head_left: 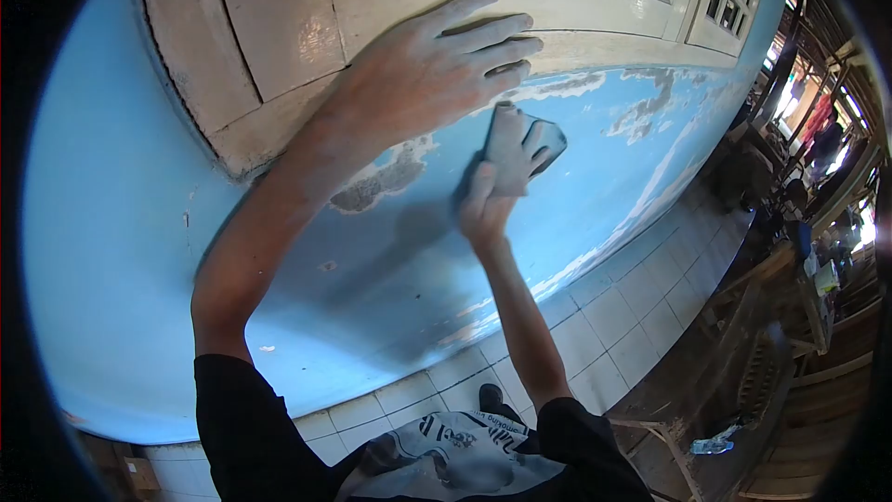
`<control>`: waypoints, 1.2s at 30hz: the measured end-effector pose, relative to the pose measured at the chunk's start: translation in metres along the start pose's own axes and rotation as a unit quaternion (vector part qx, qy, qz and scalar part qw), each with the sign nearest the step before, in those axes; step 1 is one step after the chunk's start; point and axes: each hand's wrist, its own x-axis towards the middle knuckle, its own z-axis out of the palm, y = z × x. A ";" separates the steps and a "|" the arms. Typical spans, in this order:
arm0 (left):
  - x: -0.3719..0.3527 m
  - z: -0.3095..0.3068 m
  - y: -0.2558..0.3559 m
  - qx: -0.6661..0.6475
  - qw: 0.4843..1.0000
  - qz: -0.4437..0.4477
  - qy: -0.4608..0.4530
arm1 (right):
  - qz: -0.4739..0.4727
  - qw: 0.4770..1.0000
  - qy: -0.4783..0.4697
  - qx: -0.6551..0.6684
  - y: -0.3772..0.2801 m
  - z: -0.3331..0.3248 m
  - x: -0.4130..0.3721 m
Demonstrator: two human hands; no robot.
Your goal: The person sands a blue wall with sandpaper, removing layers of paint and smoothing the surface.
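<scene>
My left hand [423,65] lies flat with its fingers spread against the cream wooden window frame [279,37], and pale dust coats the fingers. Just below and to the right, my right hand [485,209] grips grey sandpaper [506,153] against the light blue wall [576,214]. A dark-edged part shows at the right of the sandpaper, and what it is I cannot make out. The fingers are slightly blurred. Around both hands the paint has chipped, leaving bare grey patches [386,181] and whitish flaked strips below the frame.
White floor tiles [641,284] run along the foot of the wall. To the right stand wooden frames [799,293] amid clutter, with a clear plastic item [714,442] low down. A cardboard box [141,474] sits at the lower left.
</scene>
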 end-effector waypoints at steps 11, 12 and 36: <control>-0.001 -0.002 0.003 0.005 1.000 -0.002 -0.008 | -0.177 0.981 -0.084 -0.004 0.004 0.002 -0.030; -0.001 -0.001 0.002 -0.010 1.000 -0.003 -0.004 | -0.241 0.962 -0.119 -0.042 0.012 -0.003 -0.021; 0.002 0.001 0.002 -0.036 0.999 -0.011 0.020 | -0.177 0.980 -0.084 -0.003 0.039 -0.020 0.003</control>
